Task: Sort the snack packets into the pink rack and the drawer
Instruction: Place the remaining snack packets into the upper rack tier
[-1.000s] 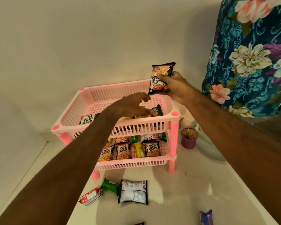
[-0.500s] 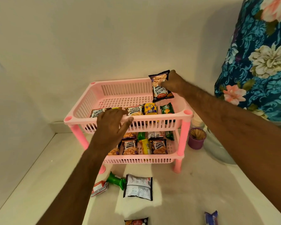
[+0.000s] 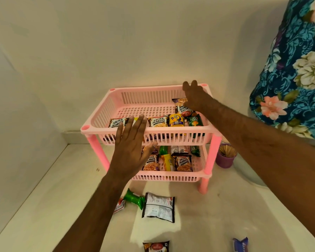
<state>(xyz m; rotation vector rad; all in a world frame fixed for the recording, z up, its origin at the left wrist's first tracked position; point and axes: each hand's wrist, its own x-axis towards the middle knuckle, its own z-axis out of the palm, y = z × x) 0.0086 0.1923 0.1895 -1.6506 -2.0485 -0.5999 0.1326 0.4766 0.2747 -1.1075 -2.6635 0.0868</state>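
Note:
The pink two-tier rack (image 3: pixel 180 130) stands against the wall. Its top tray holds a row of snack packets along the front and a salted peanuts packet (image 3: pixel 181 108) lying behind them at the right. My right hand (image 3: pixel 195 96) is open, fingers spread, just above that packet, not gripping it. My left hand (image 3: pixel 132 148) is open and flat in front of the top tray's front wall, hiding part of the lower tier. The lower tier holds several more packets (image 3: pixel 183 163). No drawer is in view.
On the white counter in front lie a black-and-white packet (image 3: pixel 158 207), a green packet (image 3: pixel 134 198), a red-white one (image 3: pixel 120 206), a peanut packet (image 3: pixel 155 247) and a blue wrapper (image 3: pixel 241 244). A purple toothpick cup (image 3: pixel 225 158) stands right of the rack. A floral cloth (image 3: pixel 295 70) hangs at right.
My right hand lowered the peanuts packet into the top tray's back right and let go, opening. My left hand drew back from the tray and spread open in front of it.

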